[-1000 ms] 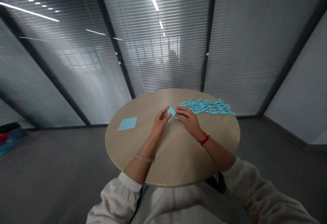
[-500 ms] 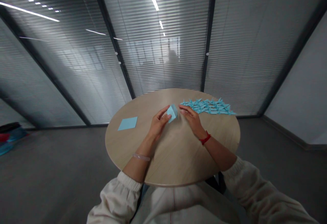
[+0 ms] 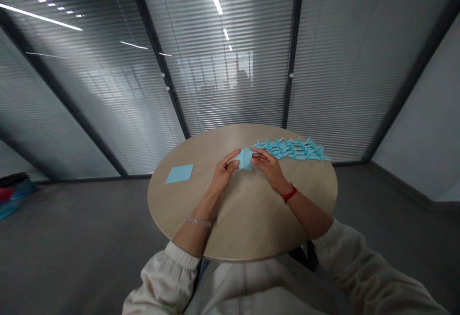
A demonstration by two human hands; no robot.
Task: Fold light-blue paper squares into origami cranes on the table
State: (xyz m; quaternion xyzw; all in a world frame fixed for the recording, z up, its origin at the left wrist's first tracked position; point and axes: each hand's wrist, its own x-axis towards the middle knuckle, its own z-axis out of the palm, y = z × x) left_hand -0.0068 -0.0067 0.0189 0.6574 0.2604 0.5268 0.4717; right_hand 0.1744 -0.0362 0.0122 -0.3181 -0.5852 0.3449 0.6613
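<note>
A light-blue piece of folded origami paper point(image 3: 245, 159) is held above the table between my two hands. My left hand point(image 3: 223, 172) pinches its left edge between thumb and fingers. On the opposite edge, my right hand point(image 3: 269, 167) grips it with thumb and fingertips, a red bracelet round that wrist. Its finer creases are too small to make out. Just beyond my right hand lie several rows of folded blue paper cranes point(image 3: 293, 149). To the left of my left hand, flat blue paper point(image 3: 179, 173) rests on the tabletop.
The round wooden table point(image 3: 247, 228) stands close in front of my lap. Behind it rises a glass partition with blinds point(image 3: 233, 109). A dark bin with red and blue on it point(image 3: 16, 190) sits on the floor at far left.
My right hand, apart from the paper before, has closed onto its right edge. The folded paper now looks wider and spans both hands. The left hand stays nearly where it was.
</note>
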